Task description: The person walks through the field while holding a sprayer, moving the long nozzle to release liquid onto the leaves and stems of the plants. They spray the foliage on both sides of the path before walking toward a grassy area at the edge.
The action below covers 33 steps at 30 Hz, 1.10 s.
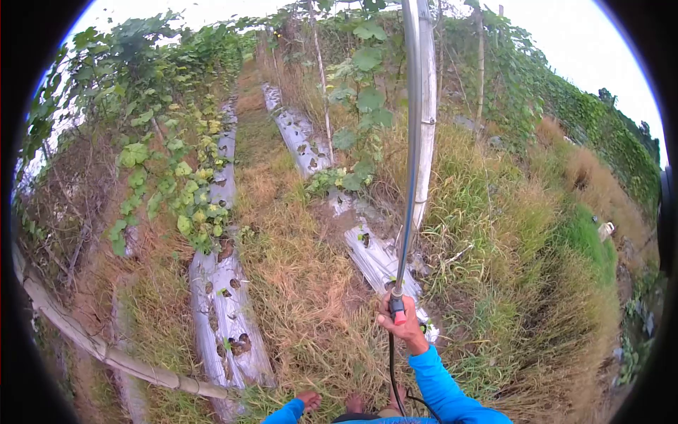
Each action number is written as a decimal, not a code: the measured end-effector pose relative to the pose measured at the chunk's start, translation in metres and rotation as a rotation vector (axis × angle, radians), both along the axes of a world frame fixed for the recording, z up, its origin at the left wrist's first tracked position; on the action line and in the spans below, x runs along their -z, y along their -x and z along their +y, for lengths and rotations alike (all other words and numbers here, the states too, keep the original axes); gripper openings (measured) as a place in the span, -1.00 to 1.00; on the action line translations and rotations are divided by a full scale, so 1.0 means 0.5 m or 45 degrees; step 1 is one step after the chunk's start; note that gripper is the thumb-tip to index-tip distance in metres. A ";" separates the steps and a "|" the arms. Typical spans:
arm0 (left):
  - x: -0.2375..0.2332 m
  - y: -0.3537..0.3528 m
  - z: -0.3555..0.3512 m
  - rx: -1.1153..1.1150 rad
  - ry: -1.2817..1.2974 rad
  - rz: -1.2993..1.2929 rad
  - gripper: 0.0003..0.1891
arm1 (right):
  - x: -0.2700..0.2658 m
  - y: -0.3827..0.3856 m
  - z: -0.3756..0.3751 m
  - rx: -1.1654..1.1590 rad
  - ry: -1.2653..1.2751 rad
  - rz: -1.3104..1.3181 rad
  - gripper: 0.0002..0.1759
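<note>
A person's right hand clamps the handle of a long metal pole reaching ahead, near plastic-covered rows; the left hand hangs low, apart, its grip unclear. Steadying the pole seems the current step; moving it calls for a firm wrist

Bright, diffuse daylight surrounds me, the sky overexposed to white. Pale glare streaks the pole I grip; wide-angle distortion bows the edges into black.
</note>
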<state>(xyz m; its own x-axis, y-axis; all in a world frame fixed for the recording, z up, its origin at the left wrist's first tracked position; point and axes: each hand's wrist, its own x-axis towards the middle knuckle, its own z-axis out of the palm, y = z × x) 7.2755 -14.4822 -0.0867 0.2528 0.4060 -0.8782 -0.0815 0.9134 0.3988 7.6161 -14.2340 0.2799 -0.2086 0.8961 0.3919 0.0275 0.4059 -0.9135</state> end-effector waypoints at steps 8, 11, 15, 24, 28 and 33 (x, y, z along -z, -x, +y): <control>0.022 -0.028 0.085 0.302 0.075 0.062 -0.63 | 0.025 -0.202 -0.125 0.222 0.397 0.228 -0.62; 0.043 -0.065 0.101 0.344 0.140 0.244 -0.66 | -0.016 -0.288 -0.111 0.168 0.452 0.425 -0.65; 0.022 -0.108 0.106 0.317 0.143 0.171 -0.68 | -0.030 -0.395 -0.035 0.027 0.427 0.831 -0.67; -0.071 -0.243 0.139 0.259 -0.009 -0.021 -0.73 | -0.178 -0.619 0.085 -0.104 0.156 1.070 -0.67; -0.051 -0.284 0.174 0.322 -0.032 0.168 -0.66 | -0.221 -0.700 0.125 -0.191 0.060 1.185 -0.64; -0.069 -0.321 0.201 0.372 -0.087 0.279 -0.62 | -0.242 -0.800 0.185 -0.081 -0.050 1.271 -0.65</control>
<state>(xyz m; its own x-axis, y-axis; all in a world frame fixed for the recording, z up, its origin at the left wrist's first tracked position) 7.4358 -14.3816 -0.0520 0.1753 0.4040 -0.8978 0.2729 0.8562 0.4386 8.0162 -14.1417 0.4007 0.1849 0.8774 0.4426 -0.7677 0.4101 -0.4923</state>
